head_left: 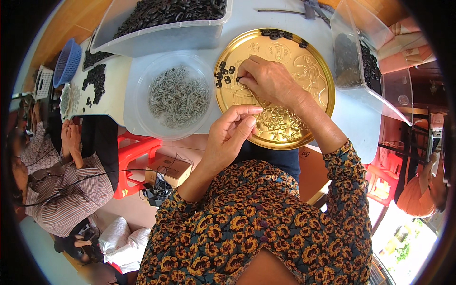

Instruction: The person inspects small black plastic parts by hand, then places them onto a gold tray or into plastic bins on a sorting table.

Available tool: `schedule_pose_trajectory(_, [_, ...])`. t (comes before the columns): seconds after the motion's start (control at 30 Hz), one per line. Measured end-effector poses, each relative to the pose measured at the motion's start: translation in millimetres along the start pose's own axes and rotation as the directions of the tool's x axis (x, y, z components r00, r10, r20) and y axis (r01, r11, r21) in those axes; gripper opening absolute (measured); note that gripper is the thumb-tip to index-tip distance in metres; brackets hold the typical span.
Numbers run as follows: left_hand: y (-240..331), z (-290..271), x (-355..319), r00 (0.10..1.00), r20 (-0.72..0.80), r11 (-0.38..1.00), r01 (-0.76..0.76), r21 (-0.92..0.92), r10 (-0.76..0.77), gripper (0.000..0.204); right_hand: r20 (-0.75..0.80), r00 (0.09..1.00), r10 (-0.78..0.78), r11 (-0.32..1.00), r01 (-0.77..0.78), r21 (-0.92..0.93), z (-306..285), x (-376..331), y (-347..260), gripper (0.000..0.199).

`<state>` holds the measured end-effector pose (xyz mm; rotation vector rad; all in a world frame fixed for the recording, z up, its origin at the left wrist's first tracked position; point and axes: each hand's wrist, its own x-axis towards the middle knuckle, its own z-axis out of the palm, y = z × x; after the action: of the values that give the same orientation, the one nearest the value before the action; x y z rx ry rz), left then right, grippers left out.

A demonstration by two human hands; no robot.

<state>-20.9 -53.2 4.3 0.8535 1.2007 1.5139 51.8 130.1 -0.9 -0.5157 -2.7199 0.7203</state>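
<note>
My right hand [268, 80] reaches over the round gold tray [324, 90], its thumb and fingertips pinched on a small black part [239, 80]. Just left of these fingertips lies a loose cluster of small black parts [223, 76]. My left hand [233, 135] hovers over the tray's near left edge. Its thumb and index finger are closed together, and whatever they hold is too small or hidden to make out. More black parts [275, 34] sit along the tray's far rim. Left of the tray stands a clear round tub [142, 107] with many small silvery metal pieces [179, 97].
A large clear bin [190, 35] heaped with black parts [166, 14] stands at the back left. Another clear bin [349, 61] with black parts is at the right. Further left are a blue basket [67, 61] and a red stool [137, 164]. Other people sit on both sides.
</note>
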Motion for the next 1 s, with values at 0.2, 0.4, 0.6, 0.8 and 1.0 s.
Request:
schedule_pose_trajectory(0.2, [-6, -1, 7, 0.998, -0.054, 1.000, -0.017, 0.007, 0.017, 0.025, -0.057, 0.998, 0.012, 0.987, -0.003, 0.162, -5, -7, 2, 0.011])
schedule_pose_trajectory(0.4, [0, 25, 25, 0.929, -0.337, 0.977, -0.196, -0.089, 0.155, 0.024, 0.233, 0.896, 0.378, 0.513, -0.412, 0.753, -28, -40, -9, 0.015])
schedule_pose_trajectory(0.6, [-4, 28, 38, 0.980, -0.168, 0.985, -0.127, -0.119, 0.106, 0.020, 0.113, 0.933, 0.342, 0.493, -0.281, 0.823, -41, -64, -22, 0.015])
schedule_pose_trajectory(0.8, [7, 23, 52, 0.959, -0.152, 0.959, -0.256, -0.120, 0.237, 0.016, -0.221, 0.951, 0.217, 0.852, -0.074, 0.518, -67, -63, -25, 0.016])
schedule_pose_trajectory(1.0, [21, 5, 29, 0.976, -0.073, 0.975, -0.211, -0.076, 0.205, 0.016, -0.292, 0.924, 0.248, 0.899, -0.107, 0.424, -69, -83, -5, 0.018])
